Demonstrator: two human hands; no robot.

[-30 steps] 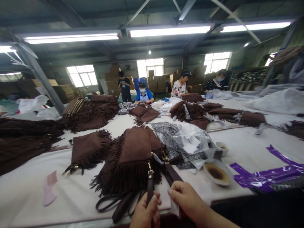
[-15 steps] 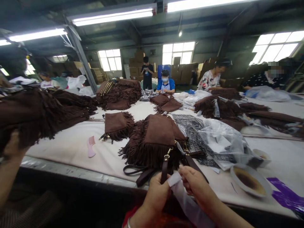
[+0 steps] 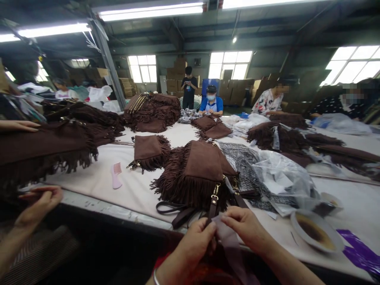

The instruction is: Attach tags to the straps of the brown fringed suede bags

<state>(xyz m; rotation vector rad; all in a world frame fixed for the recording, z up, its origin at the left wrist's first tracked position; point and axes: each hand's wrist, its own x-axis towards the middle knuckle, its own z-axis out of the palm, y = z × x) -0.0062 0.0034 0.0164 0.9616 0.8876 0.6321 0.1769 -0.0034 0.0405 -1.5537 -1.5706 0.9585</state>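
Both hands are at the table's front edge, on a translucent white strip (image 3: pixel 230 242), perhaps thin plastic or paper. My left hand (image 3: pixel 196 242) is closed round the lower end of a dark brown bag strap (image 3: pixel 213 206) and the strip beside it. With thumb and fingers, my right hand (image 3: pixel 245 226) pinches the strip's upper edge; the rest hangs down below. A gold clasp (image 3: pixel 215 191) joins the strap to a brown fringed suede bag (image 3: pixel 203 162) lying just beyond my hands. A loop of dark strap (image 3: pixel 168 207) lies to its left.
Left stand a pink comb (image 3: pixel 116 176) and a smaller fringed bag (image 3: pixel 148 151). To the right are clear plastic bags (image 3: pixel 279 174), a bowl of brown liquid (image 3: pixel 316 231) and purple plastic (image 3: pixel 360 249). At far left, a co-worker's hands (image 3: pixel 41 204) handle a fringed bag (image 3: pixel 50 144).
My right hand has shifted its pinch on the strip, close to my left hand's thumb. At far left, the co-worker's raised bag has come down onto the table. The view has swung slightly left.
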